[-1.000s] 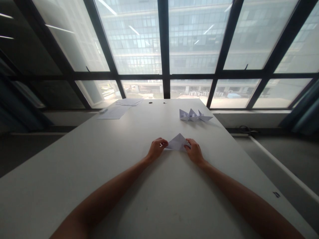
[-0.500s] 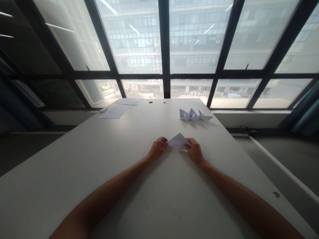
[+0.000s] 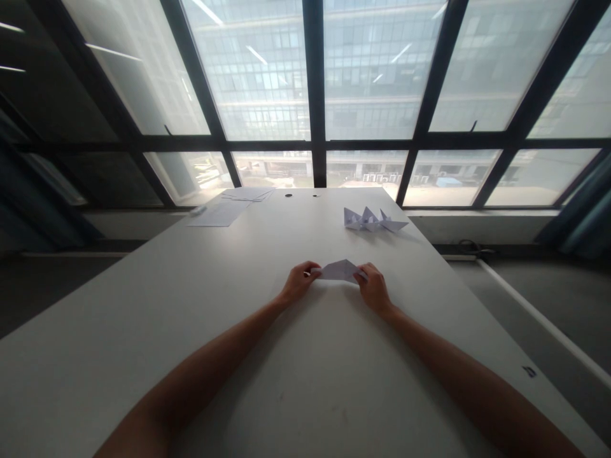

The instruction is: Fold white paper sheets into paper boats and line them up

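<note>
A folded sheet of white paper (image 3: 338,270) is stretched between my two hands, low over the white table. Its upper edge rises to a blunt peak with a crease running down from it. My left hand (image 3: 300,282) pinches the left corner between thumb and fingers. On the right corner, my right hand (image 3: 373,286) has its thumb and fingers closed. The fingertips partly cover both corners. Beyond my right hand, three folded paper boats (image 3: 370,220) stand in a row, close together.
Loose white sheets (image 3: 220,214) lie at the far left of the white table (image 3: 267,381). Two small dark spots mark the table's far end. Dark-framed windows (image 3: 318,95) rise behind it. A small dark mark (image 3: 529,371) shows near the right edge.
The folded paper has gone from a taller triangle to a lower, wider shape. My left hand has moved slightly left, and the paper is pulled out between both hands.
</note>
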